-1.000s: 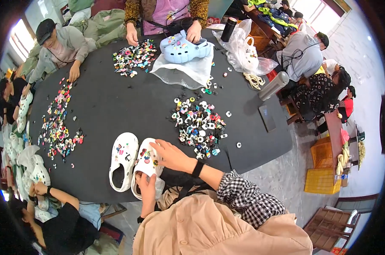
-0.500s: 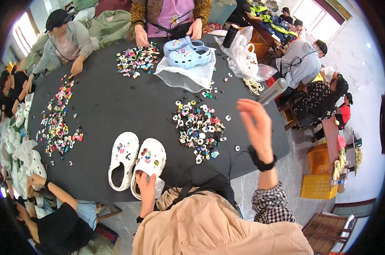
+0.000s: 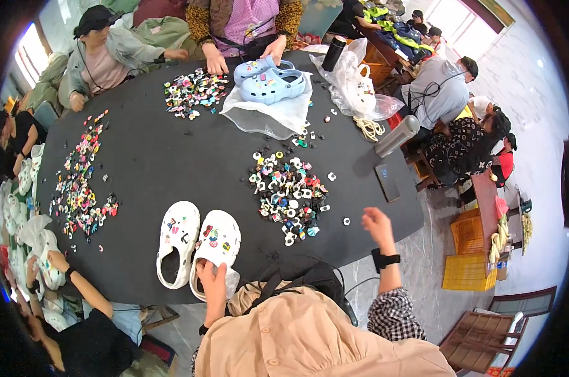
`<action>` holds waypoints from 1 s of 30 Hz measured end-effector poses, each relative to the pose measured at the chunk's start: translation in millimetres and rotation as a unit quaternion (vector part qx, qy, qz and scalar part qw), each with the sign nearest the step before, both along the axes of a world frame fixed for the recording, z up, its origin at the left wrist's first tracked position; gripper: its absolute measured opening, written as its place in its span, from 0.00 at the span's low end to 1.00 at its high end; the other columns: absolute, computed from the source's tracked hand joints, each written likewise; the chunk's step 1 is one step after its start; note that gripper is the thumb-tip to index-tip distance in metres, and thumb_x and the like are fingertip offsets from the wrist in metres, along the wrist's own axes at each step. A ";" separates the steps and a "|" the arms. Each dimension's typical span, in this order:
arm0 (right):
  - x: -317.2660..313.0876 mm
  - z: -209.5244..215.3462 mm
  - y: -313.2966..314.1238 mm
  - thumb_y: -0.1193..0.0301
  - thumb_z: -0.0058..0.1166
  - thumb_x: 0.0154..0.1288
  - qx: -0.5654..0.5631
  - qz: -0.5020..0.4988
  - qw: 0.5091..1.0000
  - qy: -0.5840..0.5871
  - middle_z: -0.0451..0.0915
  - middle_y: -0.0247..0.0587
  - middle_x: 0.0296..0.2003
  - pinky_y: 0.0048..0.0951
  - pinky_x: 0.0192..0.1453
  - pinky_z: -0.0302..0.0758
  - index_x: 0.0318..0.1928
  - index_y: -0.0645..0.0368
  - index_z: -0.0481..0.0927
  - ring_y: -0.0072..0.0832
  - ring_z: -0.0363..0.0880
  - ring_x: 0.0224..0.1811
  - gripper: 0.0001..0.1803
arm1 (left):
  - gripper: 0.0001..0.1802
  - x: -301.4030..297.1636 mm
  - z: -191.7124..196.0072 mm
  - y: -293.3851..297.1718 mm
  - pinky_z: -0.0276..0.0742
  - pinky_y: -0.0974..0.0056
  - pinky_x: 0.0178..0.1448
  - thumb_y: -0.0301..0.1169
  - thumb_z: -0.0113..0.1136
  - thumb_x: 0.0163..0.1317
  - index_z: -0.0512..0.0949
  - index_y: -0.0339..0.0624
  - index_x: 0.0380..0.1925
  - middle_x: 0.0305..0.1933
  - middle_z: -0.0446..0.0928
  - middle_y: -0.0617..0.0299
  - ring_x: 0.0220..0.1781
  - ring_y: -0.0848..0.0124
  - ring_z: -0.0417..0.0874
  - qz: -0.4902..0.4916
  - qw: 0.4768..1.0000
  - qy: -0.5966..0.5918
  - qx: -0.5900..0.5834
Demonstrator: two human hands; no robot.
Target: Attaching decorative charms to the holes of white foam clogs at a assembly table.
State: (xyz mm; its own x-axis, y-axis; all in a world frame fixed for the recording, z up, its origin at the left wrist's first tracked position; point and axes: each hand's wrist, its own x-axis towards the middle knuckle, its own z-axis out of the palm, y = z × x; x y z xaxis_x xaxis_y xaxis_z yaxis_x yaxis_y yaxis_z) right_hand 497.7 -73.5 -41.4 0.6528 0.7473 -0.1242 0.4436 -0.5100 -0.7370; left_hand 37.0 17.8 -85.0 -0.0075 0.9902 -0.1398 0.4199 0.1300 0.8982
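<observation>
My left hand (image 3: 211,286) grips the right-hand one of two white clogs (image 3: 219,242) at the table's near edge, its fingers at the heel opening. Beside it, touching, lies the other white clog (image 3: 179,235). Both clogs carry small colourful charms on their tops. My right hand (image 3: 377,226) hovers over the near right part of the table with fingers curled in; whether anything is inside them is hidden. Nearest to it are a single loose charm (image 3: 346,221) and a pile of mixed shoe charms (image 3: 292,196).
A dark phone (image 3: 387,183) and a grey bottle (image 3: 397,136) stand or lie at the right edge. Light blue clogs (image 3: 270,85) rest on a white bag across the table. More charm piles (image 3: 83,188) spread left and far. Co-workers sit around the black table (image 3: 165,163).
My right hand has come back toward me from near the bottle, its fingers going from spread to curled. The phone now shows. My left hand stays on the clog.
</observation>
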 end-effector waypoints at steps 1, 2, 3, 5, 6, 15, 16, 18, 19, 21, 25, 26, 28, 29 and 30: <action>-4.0 -18.6 1.5 0.74 0.57 0.63 -0.024 -0.012 0.999 0.037 0.81 0.41 0.38 0.25 0.32 0.80 0.51 0.65 0.76 0.24 0.82 0.32 0.16 | 0.23 0.0 0.6 1.0 0.57 0.52 0.68 0.29 0.63 0.57 0.74 0.34 0.53 0.61 0.63 0.42 0.65 0.49 0.62 0.000 1.000 0.000 0.001; -7.7 -36.9 5.1 0.73 0.59 0.61 -0.049 -0.024 0.998 0.044 0.80 0.43 0.38 0.26 0.32 0.81 0.52 0.65 0.75 0.26 0.82 0.32 0.18 | 0.23 0.1 1.6 1.7 0.57 0.53 0.68 0.29 0.63 0.57 0.74 0.33 0.53 0.61 0.64 0.42 0.65 0.49 0.62 -0.004 1.000 -0.003 0.001; -11.9 -53.7 10.9 0.73 0.60 0.60 -0.074 -0.034 0.995 0.052 0.79 0.45 0.39 0.28 0.32 0.82 0.53 0.65 0.73 0.27 0.83 0.32 0.21 | 0.23 0.4 2.6 1.5 0.57 0.53 0.68 0.29 0.63 0.57 0.74 0.32 0.53 0.61 0.64 0.42 0.65 0.49 0.62 -0.005 1.000 -0.004 0.001; -5.0 -103.1 9.7 0.73 0.60 0.60 -0.066 -0.007 0.991 -0.113 0.75 0.45 0.38 0.28 0.32 0.83 0.53 0.64 0.71 0.29 0.81 0.33 0.22 | 0.23 3.9 0.6 2.6 0.57 0.53 0.68 0.29 0.63 0.57 0.74 0.32 0.52 0.61 0.64 0.42 0.65 0.49 0.63 -0.008 1.000 -0.016 -0.005; -7.4 -113.4 18.0 0.73 0.60 0.59 -0.027 -0.010 0.996 -0.082 0.74 0.46 0.39 0.28 0.32 0.83 0.53 0.64 0.71 0.29 0.81 0.33 0.21 | 0.23 2.7 -1.7 2.6 0.57 0.53 0.68 0.29 0.63 0.57 0.74 0.31 0.52 0.61 0.64 0.42 0.64 0.49 0.63 -0.003 1.000 -0.020 -0.013; -72.9 -80.7 123.6 0.60 0.65 0.56 0.024 0.020 0.997 -0.072 0.75 0.44 0.33 0.37 0.44 0.73 0.43 0.62 0.76 0.36 0.75 0.37 0.21 | 0.22 -2.6 -6.7 -0.8 0.60 0.54 0.66 0.30 0.64 0.57 0.75 0.33 0.51 0.59 0.66 0.44 0.63 0.50 0.64 -0.005 1.000 -0.007 0.006; -73.2 -78.9 127.5 0.61 0.65 0.56 0.022 0.029 0.996 -0.087 0.76 0.45 0.34 0.40 0.44 0.74 0.42 0.60 0.75 0.40 0.76 0.38 0.20 | 0.21 -1.0 -6.7 -0.2 0.61 0.54 0.65 0.29 0.64 0.56 0.75 0.33 0.50 0.58 0.66 0.44 0.62 0.50 0.65 -0.002 1.000 -0.006 0.011; -78.1 -77.0 135.4 0.64 0.64 0.56 0.035 0.050 0.992 -0.112 0.76 0.45 0.35 0.44 0.43 0.74 0.39 0.58 0.74 0.44 0.77 0.39 0.16 | 0.20 0.1 -3.8 -1.1 0.61 0.53 0.65 0.31 0.64 0.55 0.76 0.33 0.47 0.57 0.67 0.44 0.61 0.49 0.66 0.009 1.000 0.009 0.007; -78.2 -74.6 136.6 0.69 0.63 0.57 0.056 0.079 0.989 -0.115 0.77 0.44 0.33 0.43 0.43 0.74 0.39 0.58 0.74 0.44 0.77 0.39 0.13 | 0.20 0.8 -2.3 -1.3 0.61 0.53 0.64 0.31 0.64 0.55 0.76 0.33 0.47 0.57 0.67 0.44 0.61 0.49 0.66 0.016 1.000 0.013 0.008; -79.6 -68.7 137.8 0.72 0.62 0.56 0.094 0.123 0.983 -0.095 0.77 0.43 0.32 0.43 0.42 0.73 0.39 0.58 0.74 0.42 0.77 0.38 0.12 | 0.20 4.4 2.1 -0.7 0.62 0.53 0.63 0.32 0.64 0.54 0.76 0.34 0.46 0.56 0.68 0.44 0.59 0.49 0.67 0.019 1.000 0.014 0.012; -90.1 -53.2 137.9 0.76 0.59 0.58 0.101 0.167 0.978 -0.072 0.77 0.43 0.34 0.38 0.39 0.74 0.39 0.58 0.77 0.38 0.78 0.33 0.08 | 0.19 5.9 -6.8 -2.7 0.64 0.54 0.62 0.31 0.65 0.53 0.78 0.34 0.44 0.54 0.69 0.45 0.58 0.50 0.68 0.034 0.999 0.013 0.033; -91.1 -50.6 136.8 0.77 0.58 0.58 0.080 0.173 0.979 -0.071 0.77 0.43 0.35 0.36 0.39 0.74 0.40 0.58 0.78 0.36 0.78 0.32 0.08 | 0.19 6.5 -3.0 -2.0 0.64 0.54 0.62 0.31 0.65 0.53 0.78 0.34 0.44 0.53 0.69 0.45 0.58 0.50 0.68 0.028 0.999 0.018 0.026; -94.4 -46.5 136.5 0.78 0.57 0.58 0.082 0.193 0.976 -0.057 0.77 0.42 0.35 0.34 0.39 0.74 0.39 0.59 0.79 0.34 0.78 0.31 0.07 | 0.20 8.1 4.2 -2.0 0.64 0.54 0.62 0.31 0.65 0.53 0.78 0.35 0.45 0.53 0.69 0.45 0.58 0.50 0.69 0.027 0.999 0.023 0.013; -92.3 -47.6 134.2 0.78 0.57 0.58 0.080 0.191 0.978 -0.036 0.78 0.42 0.36 0.33 0.39 0.74 0.39 0.59 0.79 0.33 0.78 0.31 0.07 | 0.20 7.9 3.7 -2.0 0.64 0.54 0.62 0.31 0.65 0.53 0.78 0.35 0.45 0.53 0.69 0.45 0.58 0.50 0.69 0.027 0.999 0.022 0.013; -91.7 -49.8 132.5 0.78 0.57 0.58 0.080 0.190 0.978 -0.037 0.78 0.42 0.36 0.33 0.39 0.74 0.39 0.59 0.79 0.33 0.78 0.31 0.07 | 0.20 7.4 2.4 -1.8 0.64 0.54 0.62 0.32 0.65 0.53 0.78 0.35 0.46 0.53 0.69 0.45 0.58 0.50 0.69 0.023 0.999 0.022 0.011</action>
